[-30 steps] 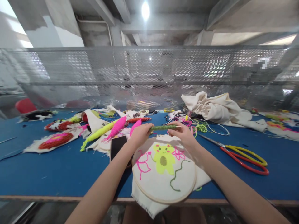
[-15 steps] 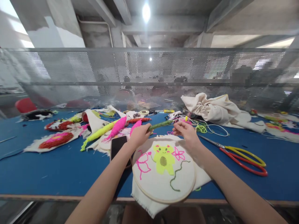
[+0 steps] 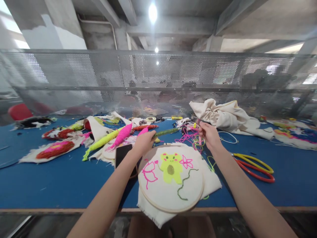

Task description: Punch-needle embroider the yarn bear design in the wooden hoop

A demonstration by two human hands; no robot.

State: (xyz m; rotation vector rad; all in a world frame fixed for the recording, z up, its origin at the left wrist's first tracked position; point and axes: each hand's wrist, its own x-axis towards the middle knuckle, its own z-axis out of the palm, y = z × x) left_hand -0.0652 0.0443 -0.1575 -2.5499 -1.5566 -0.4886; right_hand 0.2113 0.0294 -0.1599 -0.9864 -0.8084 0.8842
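Observation:
My left hand (image 3: pixel 145 142) is closed around one end of a dark green skein of yarn (image 3: pixel 168 132), which sticks out to the right above the hoop. My right hand (image 3: pixel 208 135) is pinched beside a tangle of pink yarn (image 3: pixel 188 135); what its fingers hold is too small to make out. Below both hands an embroidery hoop (image 3: pixel 170 211) leans at the table's front edge with white cloth stretched in it. On the cloth are a yellow-green bear (image 3: pixel 171 168), pink outlines of a flower and a tulip-like shape, and a wavy dark green line.
Large scissors (image 3: pixel 255 167) with yellow and red handles lie right, partly behind my right forearm. A phone (image 3: pixel 122 154) is left of the hoop. Yellow (image 3: pixel 106 140) and pink yarn skeins (image 3: pixel 122 136) lie farther left. Crumpled cream cloth (image 3: pixel 225 115) sits before the perforated metal screen (image 3: pixel 148 69).
My right hand has moved right and away from the green skein's end, toward the yarn tangle, and now covers the scissor blades. My left hand still grips the skein. The view has shifted slightly.

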